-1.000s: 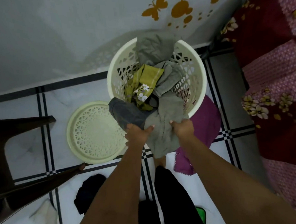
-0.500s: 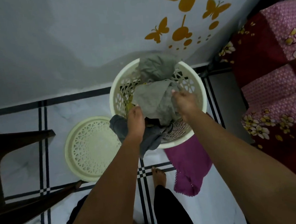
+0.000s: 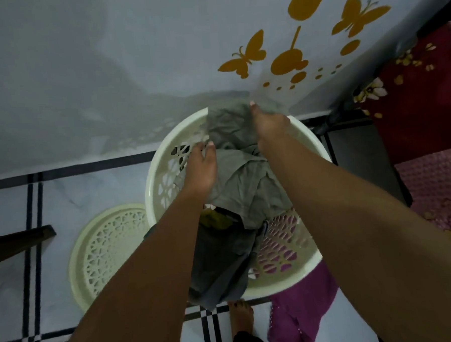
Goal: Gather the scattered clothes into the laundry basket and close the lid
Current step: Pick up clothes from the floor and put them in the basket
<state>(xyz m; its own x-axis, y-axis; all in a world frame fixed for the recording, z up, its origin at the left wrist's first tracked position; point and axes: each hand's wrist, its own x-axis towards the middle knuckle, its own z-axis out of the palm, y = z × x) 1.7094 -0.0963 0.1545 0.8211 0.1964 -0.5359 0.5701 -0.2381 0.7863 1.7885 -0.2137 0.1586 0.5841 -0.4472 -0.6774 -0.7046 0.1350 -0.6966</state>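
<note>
Both in basket (image 3: 306, 268) mid-frame: left hand (image 3: 202, 169) flat, fingers spread on grey cloth (image 3: 245, 177); right hand (image 3: 267, 124) clamped on it

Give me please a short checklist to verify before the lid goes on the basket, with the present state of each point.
1. All clothes inside the laundry basket: not ok. The dark grey garment hangs over the near rim.
2. Floor cleared: not ok. The purple cloth lies beside the basket.
3. Light grey garment pushed down: not ok. It is bunched up to the far rim under the left hand and right hand.
4. Lid within reach: ok. It lies flat on the floor left of the basket.
5. Hands free for the lid: not ok. Both are on clothes.
6. Enough room inside: cannot tell.
</note>
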